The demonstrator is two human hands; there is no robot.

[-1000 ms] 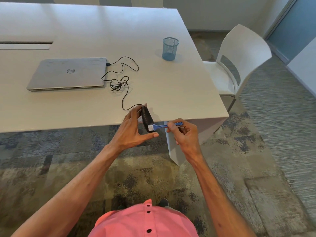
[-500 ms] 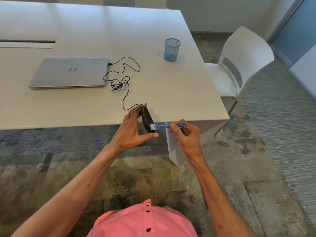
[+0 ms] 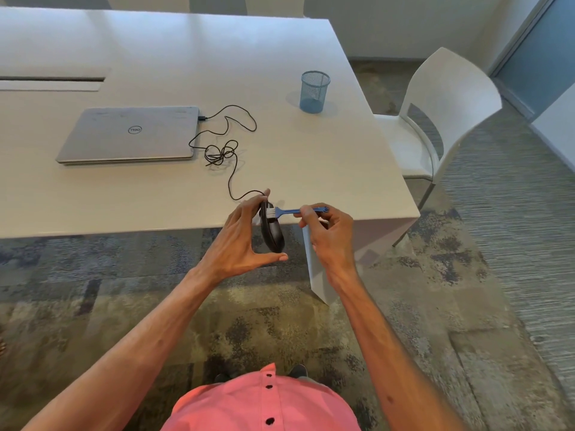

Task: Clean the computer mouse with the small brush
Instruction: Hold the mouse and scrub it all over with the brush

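Observation:
A black wired computer mouse (image 3: 272,233) is held on edge in my left hand (image 3: 241,244), just in front of the table's near edge, with fingers at its top and the thumb under its bottom. My right hand (image 3: 326,234) pinches the blue handle of a small brush (image 3: 291,210). The brush's white bristles touch the upper end of the mouse. The mouse's black cable (image 3: 228,150) runs over the table in a tangle to a closed silver laptop (image 3: 130,135).
The white table (image 3: 311,169) also carries a blue mesh pen cup (image 3: 314,91) at the right. A white chair (image 3: 435,119) stands at the table's right side. Patterned carpet covers the floor below my arms.
The brush head has moved up along the mouse from its middle to its upper end, and my right hand rose with it. My left hand keeps the same hold.

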